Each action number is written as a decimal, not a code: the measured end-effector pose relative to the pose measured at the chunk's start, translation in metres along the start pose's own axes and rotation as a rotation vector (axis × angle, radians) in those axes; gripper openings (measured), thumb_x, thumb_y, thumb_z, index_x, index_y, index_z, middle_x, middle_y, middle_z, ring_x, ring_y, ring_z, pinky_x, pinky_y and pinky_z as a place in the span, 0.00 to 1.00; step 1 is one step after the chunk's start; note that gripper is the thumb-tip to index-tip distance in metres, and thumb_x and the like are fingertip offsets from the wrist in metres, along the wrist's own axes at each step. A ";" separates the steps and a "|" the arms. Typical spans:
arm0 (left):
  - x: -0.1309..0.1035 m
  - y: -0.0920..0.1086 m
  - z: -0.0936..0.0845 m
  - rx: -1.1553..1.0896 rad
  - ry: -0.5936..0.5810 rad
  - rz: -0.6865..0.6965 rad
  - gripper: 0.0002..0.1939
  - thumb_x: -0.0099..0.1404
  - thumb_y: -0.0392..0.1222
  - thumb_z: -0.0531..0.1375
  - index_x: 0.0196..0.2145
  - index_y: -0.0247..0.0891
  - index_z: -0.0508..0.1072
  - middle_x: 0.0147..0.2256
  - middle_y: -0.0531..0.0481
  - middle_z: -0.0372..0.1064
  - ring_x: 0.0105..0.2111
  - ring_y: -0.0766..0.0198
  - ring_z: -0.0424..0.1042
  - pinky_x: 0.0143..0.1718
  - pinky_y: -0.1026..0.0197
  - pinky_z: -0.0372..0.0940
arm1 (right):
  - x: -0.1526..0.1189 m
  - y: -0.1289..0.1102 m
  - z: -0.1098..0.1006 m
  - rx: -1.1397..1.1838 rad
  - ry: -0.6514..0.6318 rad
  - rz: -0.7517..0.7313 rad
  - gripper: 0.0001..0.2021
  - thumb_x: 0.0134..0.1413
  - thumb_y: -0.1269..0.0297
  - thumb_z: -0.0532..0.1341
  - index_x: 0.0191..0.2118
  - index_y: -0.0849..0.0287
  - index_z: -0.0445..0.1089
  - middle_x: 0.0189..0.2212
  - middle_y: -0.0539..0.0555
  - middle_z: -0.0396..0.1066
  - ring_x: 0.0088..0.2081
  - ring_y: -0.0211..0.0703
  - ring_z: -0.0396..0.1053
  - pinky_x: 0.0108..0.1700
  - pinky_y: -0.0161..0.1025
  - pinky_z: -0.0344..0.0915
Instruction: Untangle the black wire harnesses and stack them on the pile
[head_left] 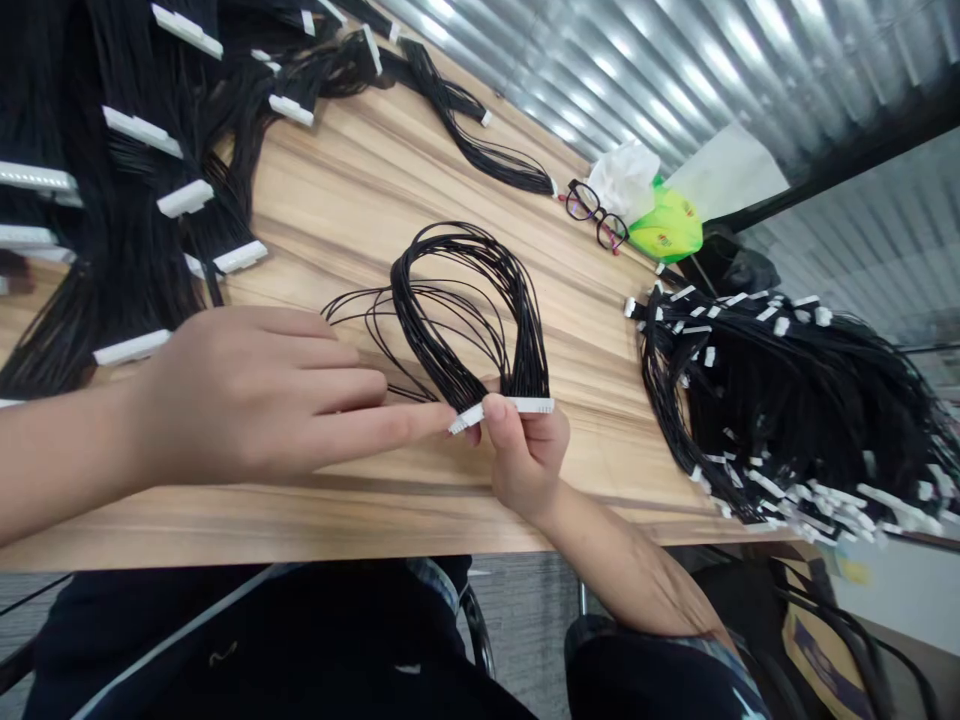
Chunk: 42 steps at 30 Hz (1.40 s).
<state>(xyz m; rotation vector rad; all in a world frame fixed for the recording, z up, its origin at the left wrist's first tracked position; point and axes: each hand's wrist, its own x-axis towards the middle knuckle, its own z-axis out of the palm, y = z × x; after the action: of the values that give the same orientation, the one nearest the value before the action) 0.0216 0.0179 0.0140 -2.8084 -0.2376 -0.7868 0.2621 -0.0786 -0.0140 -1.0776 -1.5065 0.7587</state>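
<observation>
A looped black wire harness (525, 330) stands over the wooden table near its front edge, with a white connector at each of its two lower ends. My right hand (529, 450) pinches the two connectors side by side, thumb in front. My left hand (277, 395) comes in from the left with its index finger stretched out, the tip touching the left connector (468, 418). Its other fingers are loosely bent and apart, with nothing seen in them. Several thin wires of the harness spread left behind that hand.
Black wire bundles with white connectors (139, 130) cover the table's left side. A large harness pile (780, 400) lies at the right. Toward the back are one more harness (480, 150), glasses (598, 213) and a green packet (667, 225). The table edge (375, 560) runs in front.
</observation>
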 end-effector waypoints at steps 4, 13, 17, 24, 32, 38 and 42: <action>0.001 -0.006 -0.002 0.038 -0.055 0.058 0.30 0.73 0.26 0.48 0.65 0.48 0.70 0.28 0.61 0.72 0.29 0.66 0.73 0.31 0.61 0.65 | 0.001 0.000 0.001 0.010 0.005 0.043 0.19 0.75 0.57 0.57 0.33 0.53 0.81 0.27 0.51 0.82 0.29 0.41 0.80 0.31 0.37 0.76; 0.008 -0.009 -0.003 -0.147 -0.022 -0.051 0.15 0.81 0.35 0.47 0.51 0.43 0.73 0.34 0.62 0.77 0.30 0.67 0.71 0.32 0.62 0.64 | 0.000 -0.005 0.002 -0.136 0.001 -0.070 0.18 0.73 0.61 0.59 0.29 0.54 0.75 0.20 0.47 0.73 0.22 0.37 0.70 0.24 0.35 0.64; 0.016 -0.003 0.002 -0.364 -0.055 -0.160 0.16 0.84 0.48 0.47 0.44 0.45 0.72 0.33 0.62 0.74 0.29 0.71 0.70 0.30 0.65 0.61 | 0.003 -0.008 -0.001 -0.206 -0.009 -0.178 0.16 0.72 0.64 0.60 0.28 0.55 0.69 0.23 0.48 0.71 0.23 0.36 0.67 0.25 0.36 0.62; 0.017 0.000 -0.007 -0.143 -0.015 -0.010 0.18 0.80 0.42 0.50 0.31 0.43 0.70 0.30 0.57 0.69 0.30 0.65 0.68 0.36 0.56 0.65 | 0.005 -0.007 0.000 -0.135 -0.001 -0.058 0.17 0.73 0.63 0.60 0.28 0.54 0.71 0.21 0.47 0.70 0.23 0.35 0.68 0.25 0.36 0.63; -0.010 0.033 -0.018 -0.337 -0.148 -0.183 0.15 0.63 0.61 0.60 0.42 0.57 0.80 0.33 0.56 0.71 0.37 0.59 0.75 0.45 0.53 0.78 | 0.004 0.008 -0.002 0.009 0.154 0.082 0.22 0.74 0.54 0.59 0.25 0.54 0.67 0.18 0.46 0.67 0.19 0.36 0.67 0.22 0.36 0.64; -0.006 0.022 0.007 -0.310 -0.193 -0.473 0.28 0.68 0.61 0.54 0.63 0.54 0.71 0.42 0.54 0.76 0.43 0.59 0.79 0.44 0.58 0.77 | -0.003 0.009 -0.004 -0.113 0.135 -0.016 0.19 0.74 0.57 0.58 0.28 0.53 0.68 0.19 0.45 0.64 0.21 0.37 0.64 0.24 0.37 0.63; 0.000 0.008 0.007 -0.329 -0.154 -0.490 0.25 0.75 0.57 0.51 0.66 0.52 0.68 0.39 0.57 0.78 0.34 0.67 0.78 0.34 0.66 0.70 | -0.004 0.008 -0.004 -0.198 0.059 -0.088 0.16 0.73 0.59 0.59 0.29 0.53 0.69 0.24 0.48 0.70 0.25 0.39 0.71 0.27 0.38 0.67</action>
<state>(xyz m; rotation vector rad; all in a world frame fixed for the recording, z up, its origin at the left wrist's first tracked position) 0.0266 0.0122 0.0071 -3.1683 -0.9280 -0.7572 0.2678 -0.0793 -0.0220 -1.1609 -1.5924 0.5207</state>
